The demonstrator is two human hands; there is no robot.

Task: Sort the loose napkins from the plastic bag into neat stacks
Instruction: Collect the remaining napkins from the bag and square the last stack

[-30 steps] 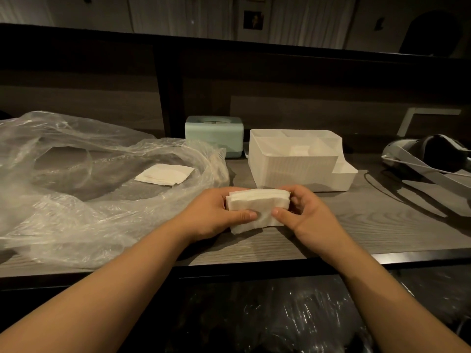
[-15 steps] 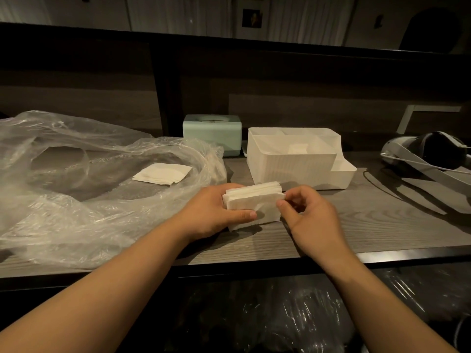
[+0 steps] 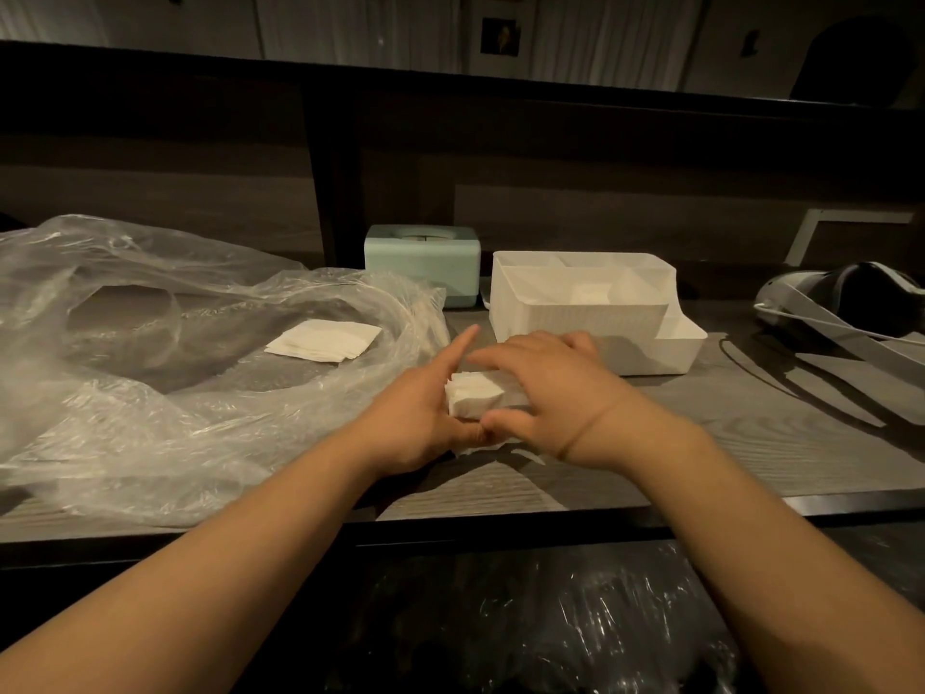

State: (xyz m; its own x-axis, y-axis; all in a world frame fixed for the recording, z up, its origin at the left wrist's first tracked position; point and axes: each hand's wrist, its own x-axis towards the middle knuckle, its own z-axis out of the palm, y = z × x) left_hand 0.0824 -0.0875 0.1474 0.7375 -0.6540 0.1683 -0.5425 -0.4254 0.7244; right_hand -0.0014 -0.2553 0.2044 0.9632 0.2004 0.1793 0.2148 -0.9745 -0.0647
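Note:
A thick stack of white napkins [image 3: 473, 399] stands on the wooden counter near its front edge. My left hand [image 3: 413, 418] holds the stack's left end, thumb at its lower front and index finger stretched straight up beside it. My right hand [image 3: 548, 388] lies over the top of the stack with fingers spread and nearly straight, thumb at the front face; it hides most of the stack. A loose napkin [image 3: 483, 448] peeks out under my hands. The crumpled clear plastic bag [image 3: 150, 393] lies to the left, with a small pile of napkins [image 3: 325, 340] inside it.
A white compartment organizer [image 3: 645, 318] stands just behind my hands, with a napkin [image 3: 590, 293] in it. A mint-green tissue box [image 3: 423, 263] sits behind the bag. A headset with straps [image 3: 851, 303] lies at the right. A dark wall panel closes the back.
My right hand has moved from the stack's right end to lie over its top. My left index finger has straightened upward. The stack has sunk lower behind my hands.

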